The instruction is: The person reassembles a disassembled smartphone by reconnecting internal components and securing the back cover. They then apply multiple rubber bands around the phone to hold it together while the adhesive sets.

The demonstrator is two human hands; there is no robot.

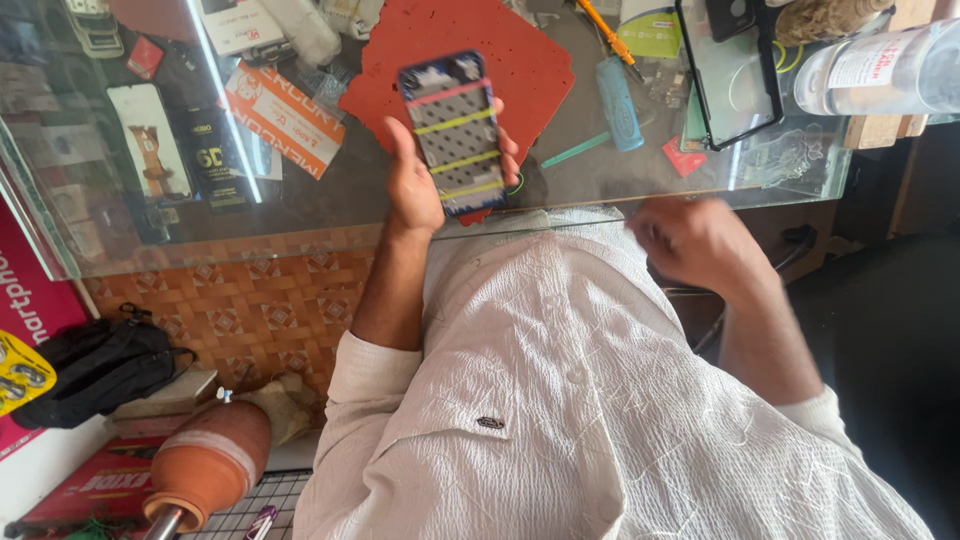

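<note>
My left hand [415, 185] holds a smartphone [452, 130] upright above the glass counter [330, 215]. Several coloured rubber bands, red and yellow, are stretched across the phone. Fingers wrap its right edge and the thumb lies along its left edge. My right hand [700, 243] is blurred, loosely closed near the counter's front edge at my chest, with nothing visible in it. A red mat [520, 60] lies on the counter behind the phone.
On the counter lie a blue tool [618, 102], an orange-handled tool [606, 32], a dark phone frame [730, 75] and a clear bottle [880, 68]. Boxes show under the glass at left. A black bag [95, 365] and a clay pot [205, 465] sit on the floor.
</note>
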